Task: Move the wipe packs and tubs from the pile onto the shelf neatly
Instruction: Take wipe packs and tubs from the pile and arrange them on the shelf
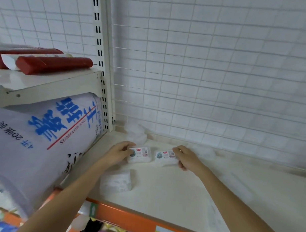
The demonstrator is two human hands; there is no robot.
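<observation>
- Cream-coloured shelf [180, 195] is where I'm working, head view, looking down at both my hands near the back left corner.
- Left hand [118, 153] has its fingers curled round the left wipe pack [140, 154], gripping it by its left end. Right hand [187, 158] grips the right wipe pack [164, 157] by its right end, same deal.
- Both packs sit on the shelf side by side, labels up, close together with a thin gap between them, near the wire grid back [211, 74].
- So I'd say I'm at the placing step, squaring these two into a row. Next move is probably to nudge them flush, let go, then head back to the pile for more.
- Another pale pack [117, 182] lies nearer the front edge, apart from the pair. It's washed out, can't read it.
- Something white and crinkly [136, 132] sits in the back corner, too blurry to say if it's wipes or just plastic.
- Big bag with blue lettering [44, 138] leans in from the left bay, red items [53, 64] on the shelf above it.
- Pile itself isn't in view, and no tubs that I can make out. My fingertips are mostly hidden behind the packs.
</observation>
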